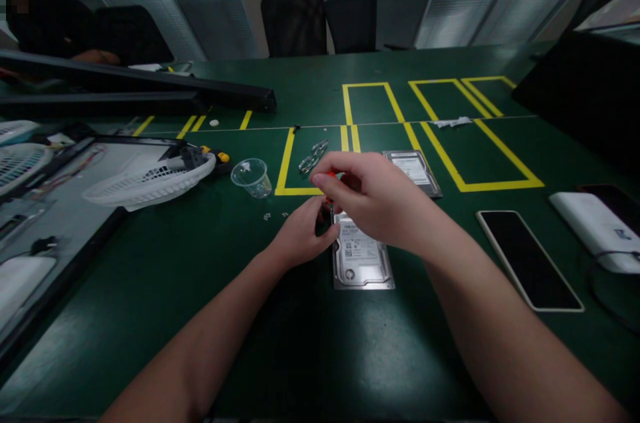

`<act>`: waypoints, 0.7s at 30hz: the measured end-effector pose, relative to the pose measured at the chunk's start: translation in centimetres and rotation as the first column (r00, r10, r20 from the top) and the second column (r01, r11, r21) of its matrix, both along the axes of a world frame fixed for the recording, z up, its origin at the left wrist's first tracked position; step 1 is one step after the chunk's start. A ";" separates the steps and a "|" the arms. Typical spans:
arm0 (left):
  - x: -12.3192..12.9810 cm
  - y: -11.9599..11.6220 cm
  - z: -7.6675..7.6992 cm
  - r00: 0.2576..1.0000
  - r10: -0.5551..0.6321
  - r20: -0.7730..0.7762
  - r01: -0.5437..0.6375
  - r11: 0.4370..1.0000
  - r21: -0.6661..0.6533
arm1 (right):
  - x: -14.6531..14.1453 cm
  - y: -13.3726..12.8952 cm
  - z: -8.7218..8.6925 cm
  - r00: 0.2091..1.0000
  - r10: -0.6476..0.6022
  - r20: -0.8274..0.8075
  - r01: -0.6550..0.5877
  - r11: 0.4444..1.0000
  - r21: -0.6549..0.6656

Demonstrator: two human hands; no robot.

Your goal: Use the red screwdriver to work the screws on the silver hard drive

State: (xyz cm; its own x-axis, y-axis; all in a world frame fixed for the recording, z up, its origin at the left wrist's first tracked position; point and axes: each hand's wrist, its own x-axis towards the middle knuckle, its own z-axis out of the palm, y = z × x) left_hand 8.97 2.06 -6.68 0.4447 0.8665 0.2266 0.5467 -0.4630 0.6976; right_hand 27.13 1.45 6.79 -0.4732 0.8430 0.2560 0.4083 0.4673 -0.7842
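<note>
A silver hard drive (363, 256) with a white label lies flat on the green table in front of me. My right hand (363, 186) is above its far end, closed around a screwdriver (331, 176) whose red-orange handle shows between the fingers. The shaft points down toward the drive's far left corner. My left hand (307, 230) grips the left edge of that drive, its thumb on the rim and its fingertips near the screwdriver's tip. A second hard drive (414, 171) lies just beyond my right wrist. Small screws (267, 216) are scattered left of my left hand.
A clear plastic cup (251, 176) stands left, near a pair of glasses (313, 156). White plastic frames (150, 183) and a grey panel (135, 160) fill the left side. To the right lie a phone (530, 260) and a white power bank (597, 230). Another person (55, 26) sits at far left.
</note>
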 end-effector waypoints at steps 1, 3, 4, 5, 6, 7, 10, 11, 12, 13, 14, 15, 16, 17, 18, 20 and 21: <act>0.0 0.0 0.0 1.000 0.001 0.003 -0.001 1.000 0.006 | 0.0 0.0 0.0 1.000 -0.005 -0.005 0.005 1.000 -0.007; 0.1 0.0 0.0 1.000 0.010 -0.002 -0.010 1.000 0.012 | -0.1 0.0 0.0 1.000 -0.016 -0.012 0.016 0.999 -0.027; 0.1 0.0 0.0 1.000 0.016 -0.006 -0.016 1.000 0.012 | -0.1 0.1 0.1 1.000 -0.028 -0.012 0.028 0.999 -0.032; 0.1 0.0 0.0 1.000 0.020 -0.009 -0.019 1.000 0.009 | -0.1 0.1 0.1 0.999 -0.042 -0.011 0.041 0.999 -0.031; 0.1 -0.1 0.0 1.000 0.022 -0.009 -0.022 1.000 0.004 | -0.1 0.1 0.1 0.998 -0.059 -0.007 0.058 0.998 -0.023; 0.1 -0.1 0.1 1.000 0.021 -0.008 -0.021 1.000 -0.002 | -0.1 0.1 0.1 0.997 -0.076 -0.001 0.076 0.997 -0.009; 0.0 -0.1 0.1 1.000 0.017 -0.017 -0.017 1.000 -0.009 | -0.1 0.0 0.0 0.994 -0.110 0.022 0.109 0.994 0.030; -0.1 -0.1 0.1 1.000 0.014 -0.025 -0.014 1.000 -0.009 | -0.1 0.0 0.0 0.993 -0.114 0.028 0.113 0.993 0.034; -0.1 0.0 0.0 0.999 0.007 -0.031 -0.007 1.000 -0.008 | 0.0 0.0 0.0 0.993 -0.115 0.030 0.114 0.993 0.033; -0.1 0.0 0.0 0.999 0.001 -0.034 -0.001 1.000 -0.005 | 0.0 -0.1 0.0 0.993 -0.111 0.027 0.110 0.993 0.030; -0.1 0.0 0.0 0.999 -0.005 -0.034 0.005 1.000 -0.001 | 0.0 -0.1 0.0 0.995 -0.100 0.023 0.099 0.995 0.028; -0.2 0.0 -0.1 0.999 -0.008 -0.032 0.008 1.000 0.003 | 0.0 -0.1 -0.1 0.996 -0.082 0.018 0.082 0.996 0.026; -0.2 0.0 -0.1 1.000 -0.007 -0.028 0.007 1.000 0.007 | 0.0 -0.1 -0.1 0.998 -0.061 0.014 0.060 0.998 0.026; -0.2 0.0 -0.1 1.000 -0.004 -0.024 0.005 1.000 0.009 | 0.0 -0.1 -0.1 0.999 -0.038 0.011 0.037 0.999 0.026; -0.1 0.0 -0.1 1.000 0.000 -0.021 0.001 1.000 0.009 | 0.0 0.0 -0.1 1.000 -0.017 0.011 0.017 0.999 0.027; -0.1 -0.1 -0.1 1.000 0.004 -0.012 -0.004 1.000 0.009 | 0.0 0.0 -0.1 1.000 0.005 0.011 -0.005 1.000 0.020; -0.1 -0.1 -0.1 1.000 0.005 -0.007 -0.005 1.000 0.009 | 0.0 0.0 -0.1 1.000 0.006 0.006 -0.006 1.000 0.013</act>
State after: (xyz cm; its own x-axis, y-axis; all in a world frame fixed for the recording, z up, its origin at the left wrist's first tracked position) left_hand 8.91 1.99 -6.74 0.4419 0.8666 0.2317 0.5537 -0.4667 0.6897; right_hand 27.12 1.49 6.71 -0.4796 0.8370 0.2635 0.4106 0.4794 -0.7756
